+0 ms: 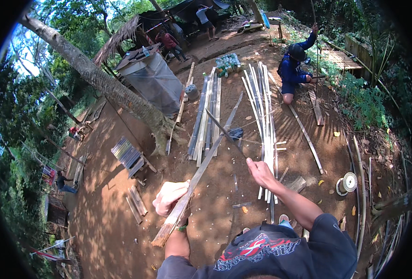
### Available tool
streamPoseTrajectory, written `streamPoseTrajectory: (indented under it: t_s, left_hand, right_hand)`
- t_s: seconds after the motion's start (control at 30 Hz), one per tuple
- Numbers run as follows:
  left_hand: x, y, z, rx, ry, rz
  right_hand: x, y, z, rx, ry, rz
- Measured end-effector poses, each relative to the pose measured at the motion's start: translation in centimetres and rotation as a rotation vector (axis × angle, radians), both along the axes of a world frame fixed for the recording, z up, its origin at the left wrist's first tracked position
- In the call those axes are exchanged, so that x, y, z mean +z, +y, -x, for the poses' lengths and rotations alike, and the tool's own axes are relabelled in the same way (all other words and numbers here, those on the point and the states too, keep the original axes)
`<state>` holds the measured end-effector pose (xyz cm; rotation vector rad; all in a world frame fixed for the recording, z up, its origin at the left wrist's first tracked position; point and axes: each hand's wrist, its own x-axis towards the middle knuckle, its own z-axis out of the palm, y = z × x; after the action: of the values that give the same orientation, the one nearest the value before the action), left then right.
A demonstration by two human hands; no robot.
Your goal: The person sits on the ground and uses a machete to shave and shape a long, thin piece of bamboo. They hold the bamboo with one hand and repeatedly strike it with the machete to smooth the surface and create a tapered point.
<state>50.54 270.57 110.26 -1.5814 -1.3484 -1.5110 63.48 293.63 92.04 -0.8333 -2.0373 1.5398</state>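
My left hand (pixel 167 197) is closed round the near part of a long split bamboo strip (pixel 200 173). The strip slants up and away to the right, its broad pale end close to my left forearm. In my right hand (pixel 261 173), closed as well, is a long dark machete (pixel 229 136); the handle is mostly hidden by the fingers. Its blade points up and to the left and crosses the strip in the picture. Whether blade and strip touch, I cannot tell. Small pale chips lie on the dirt below.
Bundles of bamboo strips (pixel 263 125) and more strips (pixel 206 118) lie ahead. A spool (pixel 346 184) and a short log (pixel 296 184) are at right. A slatted bench (pixel 127 153) and a leaning tree trunk (pixel 99 79) stand left. A person in dark blue (pixel 293 69) crouches at far right.
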Motion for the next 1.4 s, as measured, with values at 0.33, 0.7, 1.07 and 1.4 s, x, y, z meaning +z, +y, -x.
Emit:
streamPoseTrajectory:
  t_s: [0.33, 0.7, 1.07, 1.4]
  left_hand:
    - [-0.6, 1.3, 0.5, -0.029, -0.044, -0.024]
    - [0.3, 0.3, -0.3, 0.031, -0.010, -0.029]
    - [-0.4, -2.1, -0.5, 0.029, -0.073, -0.109]
    - [-0.1, -0.6, -2.5, 0.267, -0.406, -0.252]
  right_hand:
    - [-0.2, 1.7, -0.9, -0.023, -0.080, -0.072]
    - [-0.7, 4.6, -0.3, -0.078, -0.191, -0.194]
    - [-3.1, -0.7, 0.1, 0.010, 0.120, -0.227]
    - [-2.0, -5.3, 0.1, -0.081, 0.209, 0.165]
